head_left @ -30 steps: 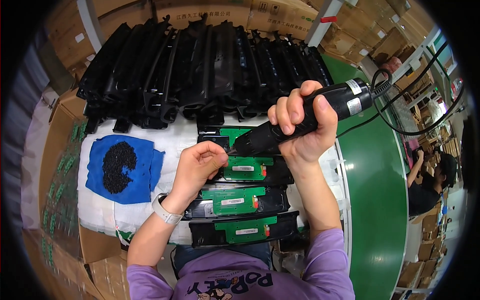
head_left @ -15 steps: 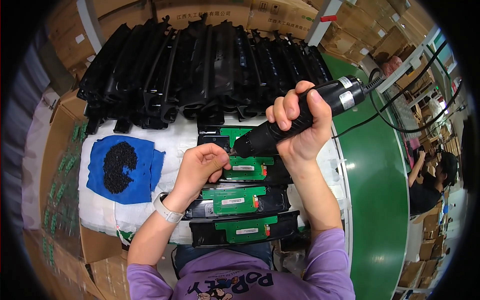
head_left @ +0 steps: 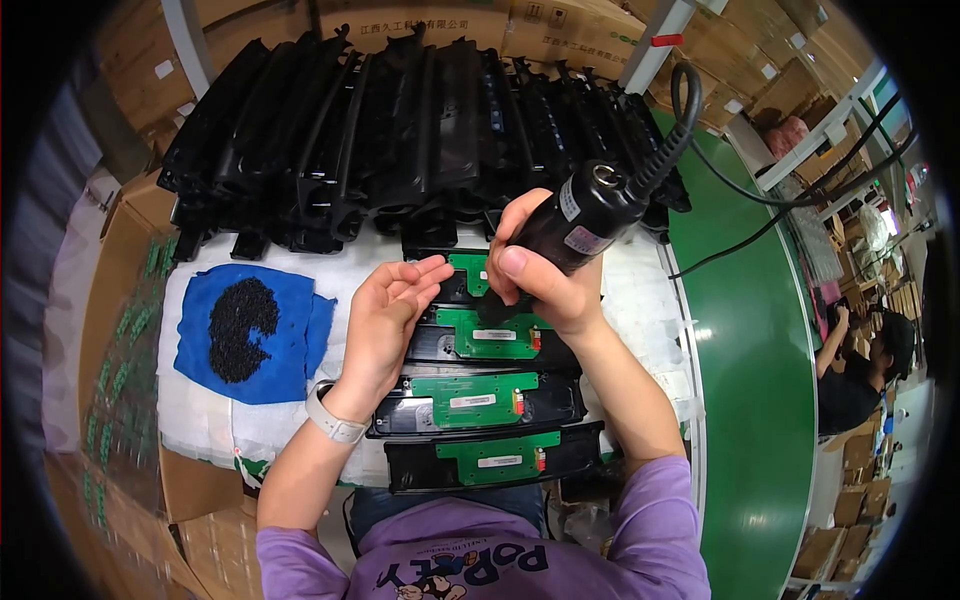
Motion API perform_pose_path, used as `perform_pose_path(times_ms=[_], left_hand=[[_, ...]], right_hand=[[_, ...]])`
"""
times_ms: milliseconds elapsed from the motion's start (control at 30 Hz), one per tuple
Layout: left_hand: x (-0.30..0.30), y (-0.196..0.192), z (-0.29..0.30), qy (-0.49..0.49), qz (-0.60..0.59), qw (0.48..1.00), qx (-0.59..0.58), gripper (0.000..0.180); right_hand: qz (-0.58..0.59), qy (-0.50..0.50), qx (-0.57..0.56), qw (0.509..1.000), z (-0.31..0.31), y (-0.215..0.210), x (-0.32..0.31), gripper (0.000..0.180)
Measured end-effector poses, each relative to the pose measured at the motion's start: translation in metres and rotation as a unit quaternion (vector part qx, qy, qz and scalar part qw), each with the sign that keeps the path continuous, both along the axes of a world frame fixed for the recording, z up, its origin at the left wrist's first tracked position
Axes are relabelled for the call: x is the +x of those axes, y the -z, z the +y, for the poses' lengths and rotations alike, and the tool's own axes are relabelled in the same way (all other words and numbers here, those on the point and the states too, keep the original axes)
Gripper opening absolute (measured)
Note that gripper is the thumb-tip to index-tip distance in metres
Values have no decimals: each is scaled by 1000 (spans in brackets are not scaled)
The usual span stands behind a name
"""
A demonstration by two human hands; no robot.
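Note:
My right hand (head_left: 550, 275) grips a black electric screwdriver (head_left: 590, 215), tilted with its nose down over the second green circuit board (head_left: 480, 335) from the far end. Its bit is hidden behind the dark nose. Beside it, my left hand (head_left: 385, 320) is open, fingers stretched toward the farthest board (head_left: 466, 272); whether small screws lie in its palm cannot be seen. Each board sits in a black plastic housing (head_left: 400, 415), several of them in a column toward me. Left of my hands, a pile of small black screws (head_left: 240, 330) rests on a blue cloth (head_left: 295, 340).
Many long black plastic housings (head_left: 420, 140) are stacked at the back of the white-covered table (head_left: 340, 265). The screwdriver's cable (head_left: 685, 110) loops up to the right. A green surface (head_left: 755, 400) runs along the right, with a co-worker (head_left: 865, 370) beyond. Cardboard boxes (head_left: 420, 35) stand behind.
The screwdriver has swung from leaning right to a steeper tilt, its nose shifting slightly right. My left hand has left the bit and moved away from me, its pinch opening into stretched fingers.

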State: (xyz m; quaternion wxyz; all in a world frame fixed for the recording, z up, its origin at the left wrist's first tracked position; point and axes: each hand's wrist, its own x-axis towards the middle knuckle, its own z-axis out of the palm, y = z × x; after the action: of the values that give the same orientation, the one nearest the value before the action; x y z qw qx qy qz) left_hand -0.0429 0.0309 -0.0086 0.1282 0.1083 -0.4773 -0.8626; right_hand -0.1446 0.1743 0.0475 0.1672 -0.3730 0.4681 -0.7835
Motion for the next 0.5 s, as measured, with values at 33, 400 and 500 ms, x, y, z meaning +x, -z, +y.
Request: perform_pose_path(times_ms=[33,400,500], left_hand=[[-1,1,1,0,-1,1000,8,13],[-2,8,-9,84,-47,995,30,15],[-5,1,-2,48,-94,994,9,17]], right_hand=[[15,9,28,999,0,-1,1,21],[71,28,81,994,-11,-4,10,17],[72,33,82,993,-9,-4,9,17]])
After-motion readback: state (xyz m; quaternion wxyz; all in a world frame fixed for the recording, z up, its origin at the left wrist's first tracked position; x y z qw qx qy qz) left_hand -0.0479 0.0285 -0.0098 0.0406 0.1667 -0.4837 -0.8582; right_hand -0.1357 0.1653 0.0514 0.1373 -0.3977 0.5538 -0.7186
